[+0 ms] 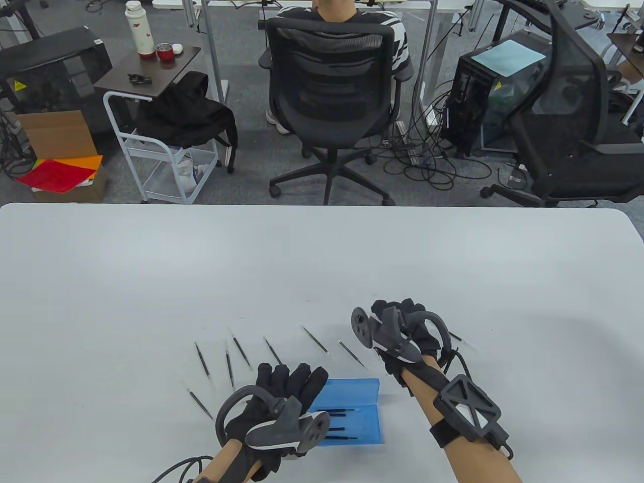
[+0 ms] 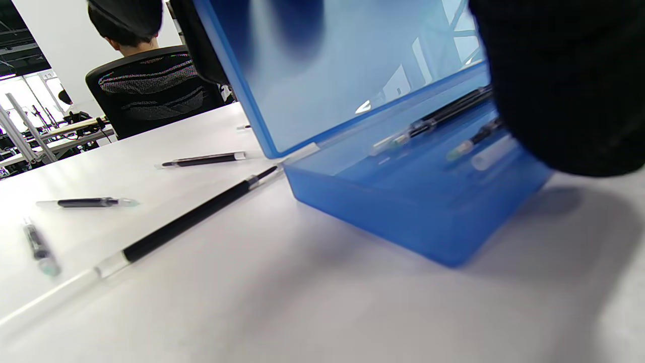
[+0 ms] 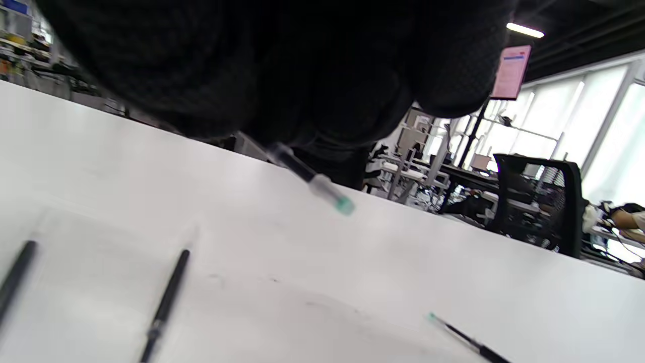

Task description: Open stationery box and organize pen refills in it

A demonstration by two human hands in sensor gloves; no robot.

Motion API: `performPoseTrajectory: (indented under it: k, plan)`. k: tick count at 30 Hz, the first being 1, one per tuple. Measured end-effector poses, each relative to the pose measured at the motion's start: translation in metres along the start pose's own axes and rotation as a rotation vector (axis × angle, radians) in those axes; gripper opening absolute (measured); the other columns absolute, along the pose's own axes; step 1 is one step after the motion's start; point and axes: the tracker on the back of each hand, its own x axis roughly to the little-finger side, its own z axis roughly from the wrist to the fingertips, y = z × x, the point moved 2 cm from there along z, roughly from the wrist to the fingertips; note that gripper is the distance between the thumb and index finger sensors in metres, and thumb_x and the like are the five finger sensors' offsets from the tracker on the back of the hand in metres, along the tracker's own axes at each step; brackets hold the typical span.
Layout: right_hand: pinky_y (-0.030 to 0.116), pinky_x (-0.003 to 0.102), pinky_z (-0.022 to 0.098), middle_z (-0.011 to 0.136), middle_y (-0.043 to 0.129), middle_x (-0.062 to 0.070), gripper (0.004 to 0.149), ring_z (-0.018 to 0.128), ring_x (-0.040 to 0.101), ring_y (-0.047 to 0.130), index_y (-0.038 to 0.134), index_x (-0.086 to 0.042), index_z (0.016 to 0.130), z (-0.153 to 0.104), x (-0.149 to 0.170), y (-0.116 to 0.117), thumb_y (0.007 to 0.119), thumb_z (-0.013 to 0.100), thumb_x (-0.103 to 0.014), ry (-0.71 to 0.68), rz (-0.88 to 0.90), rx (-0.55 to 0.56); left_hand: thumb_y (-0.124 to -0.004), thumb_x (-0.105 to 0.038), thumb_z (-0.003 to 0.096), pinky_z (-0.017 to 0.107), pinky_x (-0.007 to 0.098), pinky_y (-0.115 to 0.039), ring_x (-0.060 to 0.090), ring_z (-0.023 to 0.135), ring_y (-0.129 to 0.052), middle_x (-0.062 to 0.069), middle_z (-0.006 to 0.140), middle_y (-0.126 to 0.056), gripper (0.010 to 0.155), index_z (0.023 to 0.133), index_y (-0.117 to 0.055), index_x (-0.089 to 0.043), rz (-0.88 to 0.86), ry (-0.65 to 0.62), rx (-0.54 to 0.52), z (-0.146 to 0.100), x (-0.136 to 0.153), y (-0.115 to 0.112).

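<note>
The blue stationery box (image 1: 359, 421) lies open near the front edge, its lid (image 2: 322, 75) standing up. A few pen refills (image 1: 343, 412) lie inside it, also seen as refills in the box (image 2: 446, 113). My left hand (image 1: 292, 377) holds the lid's left end, with fingers behind it and the thumb (image 2: 564, 80) in front. My right hand (image 1: 397, 309) hovers right of the box with fingers curled, pinching one refill with a green tip (image 3: 322, 189). Several loose refills (image 1: 317, 342) lie fanned out on the table behind the box.
The white table (image 1: 151, 276) stretches far back beyond the hands. One more refill (image 1: 460, 339) lies just right of my right hand. Two refills (image 3: 164, 302) lie below that hand. A person sits in an office chair (image 1: 329, 95) past the far edge.
</note>
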Motion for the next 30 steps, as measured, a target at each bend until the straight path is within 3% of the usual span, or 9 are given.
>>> performPoseTrajectory:
  k: [7,14,20,30]
  plan:
    - [0.082,0.058,0.061,0.069,0.104,0.002,0.059,0.062,0.03,0.102,0.08,-0.015,0.091,-0.075,-0.03,-0.042,0.095,0.038,-0.034,-0.235,0.008,0.148,-0.085,-0.07,0.0284,0.076,0.074,-0.045,0.051,0.109,-0.056,0.017,0.125,-0.026,0.133,0.114,0.0,-0.014,0.002,0.003,0.001,0.0,0.0,0.0]
    - [0.083,0.057,0.061,0.069,0.104,0.001,0.059,0.062,0.03,0.102,0.08,-0.015,0.091,-0.128,-0.066,-0.034,0.095,0.037,-0.034,-0.403,-0.022,0.184,-0.085,-0.07,0.0281,0.076,0.074,-0.046,0.051,0.109,-0.056,0.017,0.125,-0.026,0.133,0.114,0.0,-0.014,0.003,0.005,0.002,0.0,0.0,0.0]
    - [0.083,0.057,0.061,0.069,0.104,0.001,0.059,0.061,0.029,0.103,0.08,-0.016,0.091,-0.143,-0.092,-0.009,0.095,0.037,-0.035,-0.495,-0.072,0.154,-0.085,-0.07,0.028,0.076,0.074,-0.045,0.051,0.109,-0.056,0.017,0.125,-0.026,0.133,0.114,0.0,-0.015,-0.002,0.004,0.005,0.001,0.001,0.0]
    - [0.082,0.056,0.063,0.071,0.103,-0.001,0.058,0.064,0.028,0.101,0.079,-0.019,0.091,-0.14,-0.126,0.019,0.094,0.037,-0.035,-0.593,-0.162,0.148,-0.085,-0.07,0.0282,0.076,0.074,-0.046,0.051,0.109,-0.056,0.017,0.125,-0.026,0.133,0.114,0.0,-0.015,-0.002,0.003,0.002,0.001,0.001,0.0]
